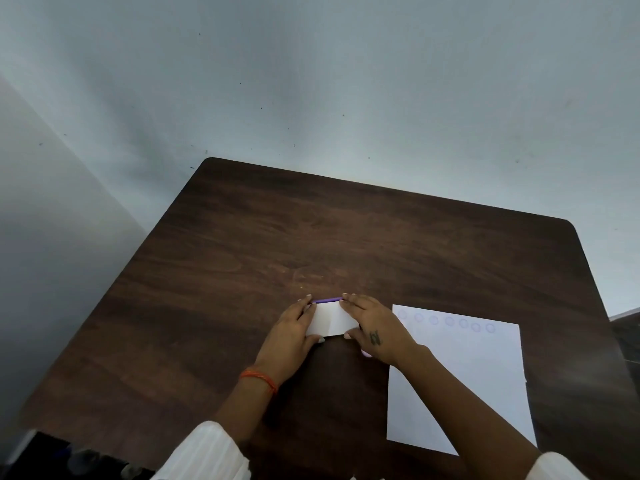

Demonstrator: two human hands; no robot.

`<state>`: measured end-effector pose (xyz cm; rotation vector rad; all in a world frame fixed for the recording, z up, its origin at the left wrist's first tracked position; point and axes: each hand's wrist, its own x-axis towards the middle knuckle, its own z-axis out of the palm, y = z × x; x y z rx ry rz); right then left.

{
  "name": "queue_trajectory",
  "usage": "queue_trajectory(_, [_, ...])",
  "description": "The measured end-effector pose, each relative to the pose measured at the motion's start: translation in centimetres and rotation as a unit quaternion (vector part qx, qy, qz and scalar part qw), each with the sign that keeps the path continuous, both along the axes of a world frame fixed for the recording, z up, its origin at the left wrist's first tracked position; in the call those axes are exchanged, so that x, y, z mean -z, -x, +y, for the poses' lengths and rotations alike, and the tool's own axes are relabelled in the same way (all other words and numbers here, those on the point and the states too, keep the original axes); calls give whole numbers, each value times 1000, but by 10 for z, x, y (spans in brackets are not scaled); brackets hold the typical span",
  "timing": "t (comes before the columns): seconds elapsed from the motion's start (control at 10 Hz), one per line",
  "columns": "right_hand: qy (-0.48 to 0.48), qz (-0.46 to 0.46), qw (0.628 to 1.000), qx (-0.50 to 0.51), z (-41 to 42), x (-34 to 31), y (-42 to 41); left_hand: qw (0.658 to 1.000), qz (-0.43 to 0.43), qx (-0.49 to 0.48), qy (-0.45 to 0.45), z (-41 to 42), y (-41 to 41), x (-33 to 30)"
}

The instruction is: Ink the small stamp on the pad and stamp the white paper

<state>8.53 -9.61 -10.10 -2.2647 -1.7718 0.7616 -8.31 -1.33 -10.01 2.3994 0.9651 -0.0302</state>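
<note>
A small white box with a purple edge, the ink pad (pixel 330 318), lies on the dark wooden table (pixel 277 237), lid shut. My left hand (pixel 292 332) grips its left side and my right hand (pixel 375 329) grips its right side, fingers over the far corners. To the right lies the white paper (pixel 478 372) with a row of several faint purple round stamp marks along its top edge. My right forearm crosses the paper's lower left part. A pale pink bit shows under my right palm near the table; the small stamp itself is not clearly in view.
The table's far edge meets a pale grey wall (pixel 311 81). Dark objects sit beyond the table's near left corner (pixel 69 459) and past its right edge (pixel 627 337).
</note>
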Motion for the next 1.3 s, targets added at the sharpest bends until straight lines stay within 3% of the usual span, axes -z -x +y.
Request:
queue_trajectory(1.0, [12,1,1000,0,9,-25,2,996,-64,-52,19,-4,-7,5])
queue_trajectory(1.3, [-158,-71,984,34,8,-45,-5,984,-72,-19,-163,7,-31,-25])
